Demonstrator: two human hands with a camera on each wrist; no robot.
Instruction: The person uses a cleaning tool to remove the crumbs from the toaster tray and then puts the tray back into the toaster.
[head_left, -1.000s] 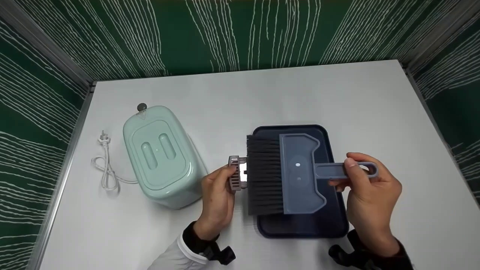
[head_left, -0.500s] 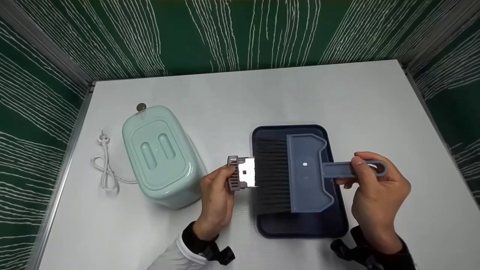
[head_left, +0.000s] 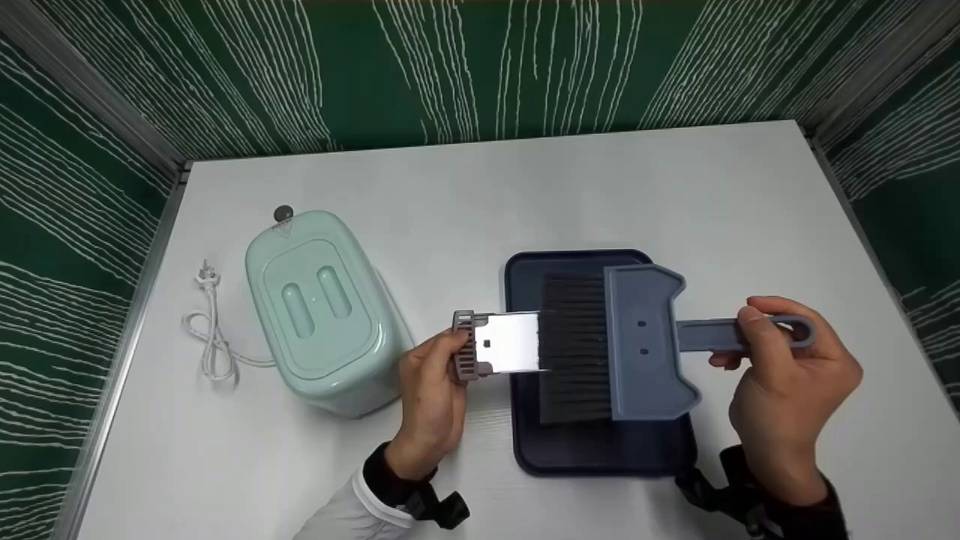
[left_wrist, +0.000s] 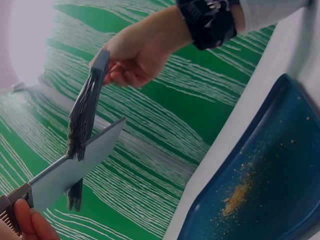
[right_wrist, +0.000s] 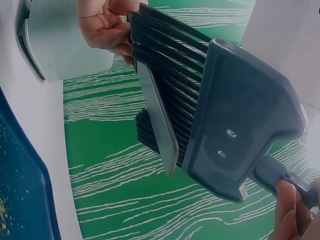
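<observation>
My left hand (head_left: 433,397) pinches the slatted grey-brown end of a flat metal crumb tray (head_left: 510,343), held level above the table. My right hand (head_left: 796,382) grips the handle of a blue-grey hand brush (head_left: 651,345) with dark bristles. The bristles lie across the metal plate and hide its far end in the head view. In the left wrist view the bristles (left_wrist: 79,130) hang on both sides of the plate (left_wrist: 75,172). Below sits a dark blue serving tray (head_left: 585,457), and yellowish crumbs (left_wrist: 236,199) are scattered in it.
A mint-green toaster (head_left: 330,315) with a lid stands on the left of the white table (head_left: 480,202). Its white cord and plug (head_left: 214,330) lie beside it. Green walls with white streaks enclose the table's back and sides.
The brush has slid right along the metal plate, drawn by my right hand, so more of the plate shows. My left hand has hardly moved.
</observation>
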